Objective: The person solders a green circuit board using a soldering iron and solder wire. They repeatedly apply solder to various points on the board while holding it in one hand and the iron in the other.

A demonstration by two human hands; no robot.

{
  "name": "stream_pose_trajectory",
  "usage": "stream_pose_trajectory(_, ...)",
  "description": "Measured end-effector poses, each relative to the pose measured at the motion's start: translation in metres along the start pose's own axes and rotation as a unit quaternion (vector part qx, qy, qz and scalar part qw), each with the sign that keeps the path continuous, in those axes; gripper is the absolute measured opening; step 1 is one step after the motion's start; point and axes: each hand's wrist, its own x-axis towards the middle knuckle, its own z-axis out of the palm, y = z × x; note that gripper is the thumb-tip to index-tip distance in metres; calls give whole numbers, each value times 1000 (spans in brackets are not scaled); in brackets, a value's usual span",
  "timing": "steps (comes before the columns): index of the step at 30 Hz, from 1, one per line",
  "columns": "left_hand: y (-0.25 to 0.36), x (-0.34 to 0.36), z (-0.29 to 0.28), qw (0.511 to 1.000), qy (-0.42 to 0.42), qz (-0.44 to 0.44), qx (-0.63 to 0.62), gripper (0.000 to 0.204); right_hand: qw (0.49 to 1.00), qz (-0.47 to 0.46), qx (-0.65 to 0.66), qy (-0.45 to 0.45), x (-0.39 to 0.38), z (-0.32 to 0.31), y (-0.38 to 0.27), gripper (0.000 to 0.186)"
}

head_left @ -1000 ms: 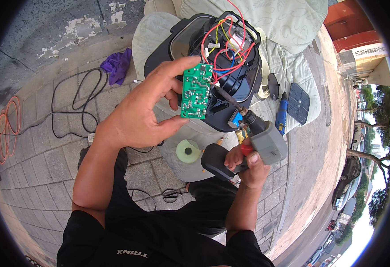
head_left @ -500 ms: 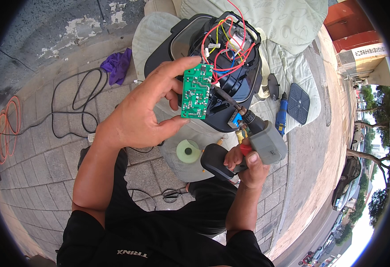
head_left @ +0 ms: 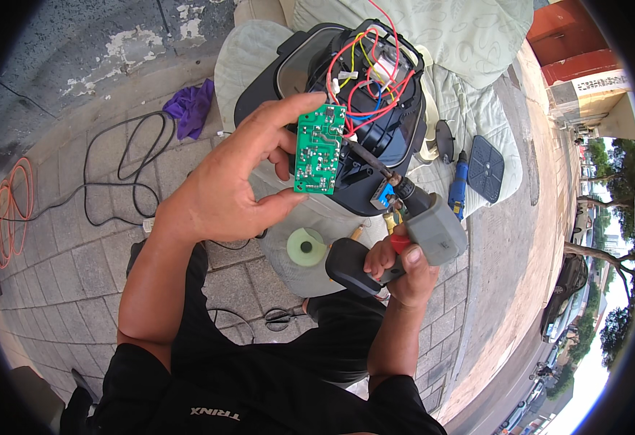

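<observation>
Left hand [head_left: 219,192]: thumb and forefinger pinch board [head_left: 317,152] by opposite ends. Right hand [head_left: 406,270]: fingers wrap tool [head_left: 437,228], its tip beside board. Behind: black appliance [head_left: 400,145], wires [head_left: 368,114].

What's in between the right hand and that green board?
In the head view, the grey power tool held by the right hand bridges that stretch, its thin dark rod pointing at the green board; the black appliance shows behind.
</observation>
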Motion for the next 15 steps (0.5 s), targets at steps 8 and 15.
stream_pose_trajectory(8, -1, 0, 0, 1000, 3, 1, -4, 92, 999, -1, -34, -23, 1, -2, 0, 53)
stream_pose_trajectory(15, 0, -2, -1, 1000, 1, 3, -8, 91, 999, 4, -35, -18, -1, -1, 2, 53)
